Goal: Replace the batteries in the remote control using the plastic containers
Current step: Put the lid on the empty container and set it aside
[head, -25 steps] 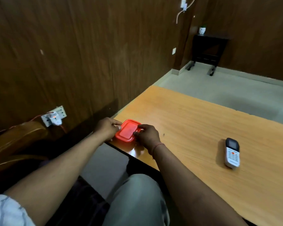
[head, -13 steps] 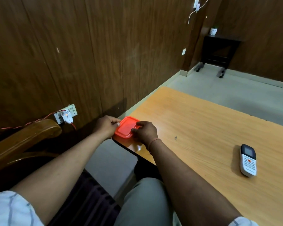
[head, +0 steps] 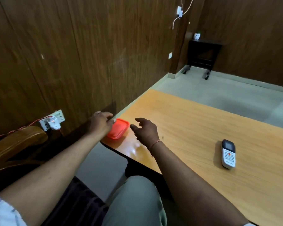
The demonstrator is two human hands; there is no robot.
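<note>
A small plastic container with a red lid (head: 119, 130) sits at the near left corner of the wooden table (head: 194, 128). My left hand (head: 100, 122) rests against its left side, thumb on the lid's edge. A little to the container's right, my right hand (head: 145, 131) hovers with fingers spread and nothing in it. The remote control (head: 228, 153), white with a dark screen end, lies face up on the table far to the right. No batteries are visible.
A wood-panelled wall runs along the left with a socket and plugged charger (head: 53, 122). A wooden chair arm (head: 16, 141) is at the left. A dark side table (head: 201, 57) stands in the far corner. My knee (head: 137, 198) is below the table edge.
My right hand has let go of the red-lidded container and lifted away to the right. My left hand stays on it. The view has shifted slightly.
</note>
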